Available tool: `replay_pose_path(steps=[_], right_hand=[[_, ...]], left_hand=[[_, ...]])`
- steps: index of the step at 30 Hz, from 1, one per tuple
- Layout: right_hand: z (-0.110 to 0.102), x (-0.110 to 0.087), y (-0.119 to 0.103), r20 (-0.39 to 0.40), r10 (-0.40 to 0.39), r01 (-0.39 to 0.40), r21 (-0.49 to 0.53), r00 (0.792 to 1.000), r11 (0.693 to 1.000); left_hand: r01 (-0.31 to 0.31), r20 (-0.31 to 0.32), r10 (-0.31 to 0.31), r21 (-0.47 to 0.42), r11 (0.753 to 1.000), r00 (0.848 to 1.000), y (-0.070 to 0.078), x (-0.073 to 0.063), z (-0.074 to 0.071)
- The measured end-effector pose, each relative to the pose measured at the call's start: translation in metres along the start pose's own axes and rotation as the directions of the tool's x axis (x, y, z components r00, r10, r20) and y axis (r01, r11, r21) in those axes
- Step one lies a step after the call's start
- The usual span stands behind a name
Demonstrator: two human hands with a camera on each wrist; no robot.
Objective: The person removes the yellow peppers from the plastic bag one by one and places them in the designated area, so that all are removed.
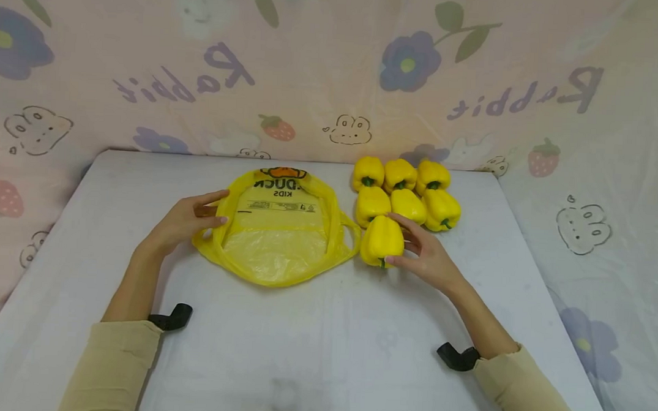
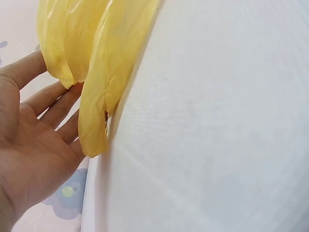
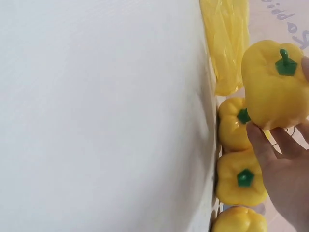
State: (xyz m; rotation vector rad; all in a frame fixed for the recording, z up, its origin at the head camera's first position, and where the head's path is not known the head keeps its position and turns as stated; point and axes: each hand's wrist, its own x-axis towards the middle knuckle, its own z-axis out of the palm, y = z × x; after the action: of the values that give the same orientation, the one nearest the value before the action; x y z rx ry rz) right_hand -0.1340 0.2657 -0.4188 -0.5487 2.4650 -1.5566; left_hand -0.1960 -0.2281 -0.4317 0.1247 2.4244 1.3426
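A yellow plastic bag (image 1: 272, 246) with dark lettering lies on the table in the head view, its mouth spread wide and a loop handle at each side. My left hand (image 1: 187, 218) is at its left rim, thumb and forefinger apart with their tips on the plastic. In the left wrist view, the fairly straight fingers (image 2: 53, 104) reach behind the bag's hanging yellow edge (image 2: 94, 121). With its thumb and fingers, my right hand (image 1: 423, 255) grips a yellow bell pepper (image 1: 381, 239), stem toward me, close to the bag's right handle (image 1: 352, 234).
Behind the held pepper, several more yellow bell peppers (image 1: 408, 206) stand in two rows near the table's back edge. A white tabletop (image 1: 300, 351) extends in front of the bag. Patterned cloth (image 1: 313, 57) hangs behind and at the sides.
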Motion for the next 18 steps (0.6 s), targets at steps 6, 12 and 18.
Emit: replay_pose_path(steps=[6,12,18], right_hand=[[-0.002,-0.008,0.006,-0.023,0.049,-0.049,-0.001,0.999,0.999],[-0.005,-0.012,0.011,-0.034,0.062,-0.062,-0.003,0.998,0.998],[-0.005,-0.012,0.016,-0.041,0.075,-0.077,-0.031,0.996,0.997]], left_hand=[[-0.019,0.008,0.019,-0.009,1.0,1.0,0.0,-0.002,0.0],[-0.017,0.008,0.017,-0.002,1.0,1.0,0.0,-0.002,-0.001],[-0.021,0.018,0.022,-0.01,1.0,1.0,0.0,-0.003,-0.002]])
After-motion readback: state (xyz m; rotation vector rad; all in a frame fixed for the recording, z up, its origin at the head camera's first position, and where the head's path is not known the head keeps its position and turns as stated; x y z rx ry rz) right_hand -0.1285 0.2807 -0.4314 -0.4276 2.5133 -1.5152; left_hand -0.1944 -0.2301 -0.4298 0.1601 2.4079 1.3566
